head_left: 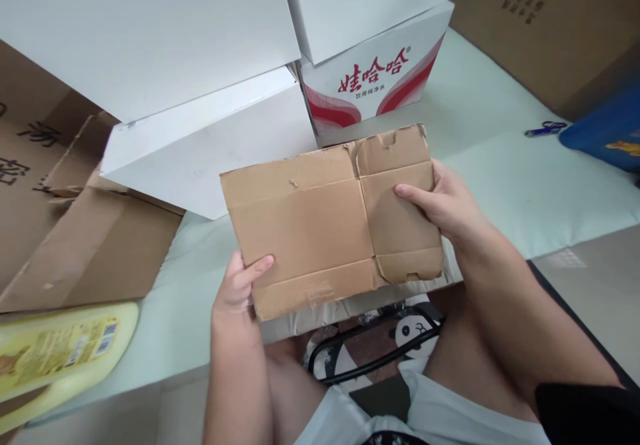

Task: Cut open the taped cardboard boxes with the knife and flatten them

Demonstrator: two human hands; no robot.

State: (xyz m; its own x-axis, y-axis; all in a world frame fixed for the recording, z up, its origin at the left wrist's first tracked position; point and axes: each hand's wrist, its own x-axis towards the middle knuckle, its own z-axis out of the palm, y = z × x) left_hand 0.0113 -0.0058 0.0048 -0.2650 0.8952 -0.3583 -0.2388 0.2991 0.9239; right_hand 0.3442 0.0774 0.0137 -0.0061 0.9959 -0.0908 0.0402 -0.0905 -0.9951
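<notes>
A flattened brown cardboard box [305, 232] with crease lines and slotted flaps is held up between both hands, over the near edge of the table. At its lower left corner my left hand [243, 278] grips it, thumb on the front face. On the right edge my right hand [445, 198] pinches it, the thumb across the right panel. The fingers of both hands behind the cardboard are mostly hidden. A strip of clear tape shows along the bottom flap.
Behind stand white boxes [215, 138] and a white-and-red printed carton [375, 72]. Brown cartons [565, 38] are at both sides. A yellow bottle [70, 345] lies at left on the pale green tabletop [500, 172]. Scissors [545, 128] lie beside a blue container [610, 125].
</notes>
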